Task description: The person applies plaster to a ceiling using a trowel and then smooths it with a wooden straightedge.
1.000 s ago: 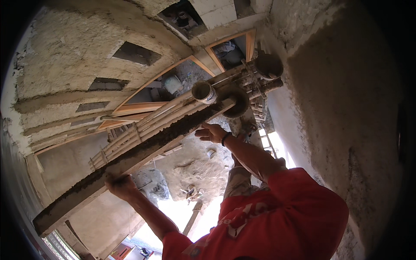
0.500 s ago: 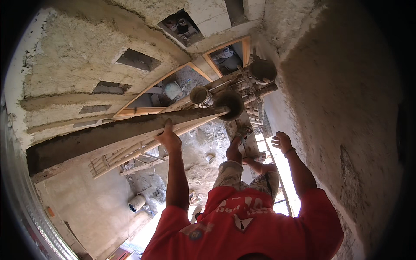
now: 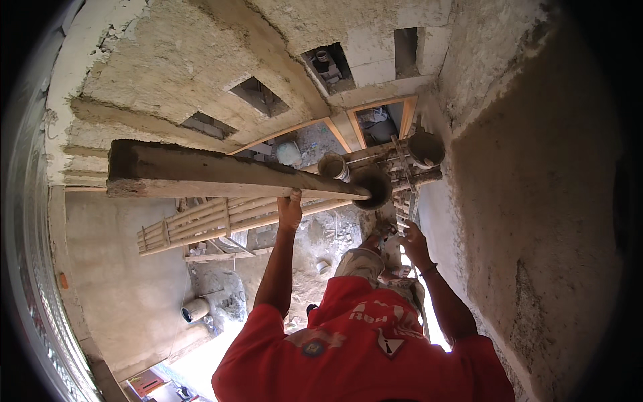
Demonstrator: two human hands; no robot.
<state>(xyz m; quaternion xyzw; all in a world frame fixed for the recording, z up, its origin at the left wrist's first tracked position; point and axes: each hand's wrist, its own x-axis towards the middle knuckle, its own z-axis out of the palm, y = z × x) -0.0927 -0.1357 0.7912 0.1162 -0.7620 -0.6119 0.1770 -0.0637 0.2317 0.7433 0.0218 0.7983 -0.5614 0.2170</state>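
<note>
My left hand (image 3: pixel 290 210) is closed on the lower edge of a long, mortar-coated wooden board (image 3: pixel 207 173), about midway along it. The board slants from the left, where its broad end comes close, and narrows toward a round dark mortar pan (image 3: pixel 373 187) that its far end overlaps. Whether it rests in the pan I cannot tell. My right hand (image 3: pixel 415 245) is raised in front of me near the right wall, its fingers loosely bent and apart, with nothing visible in them.
A bucket (image 3: pixel 333 166) and another dark pan (image 3: pixel 426 149) stand on scaffold planks ahead. Bamboo scaffolding (image 3: pixel 194 226) runs left, above rubble far below. A plastered wall (image 3: pixel 536 201) rises at the right; a rough wall with openings (image 3: pixel 201 60) faces me.
The board's near end has swung to the right in view, my left hand still on it. My right hand has moved left and a little lower, closer to my body's middle.
</note>
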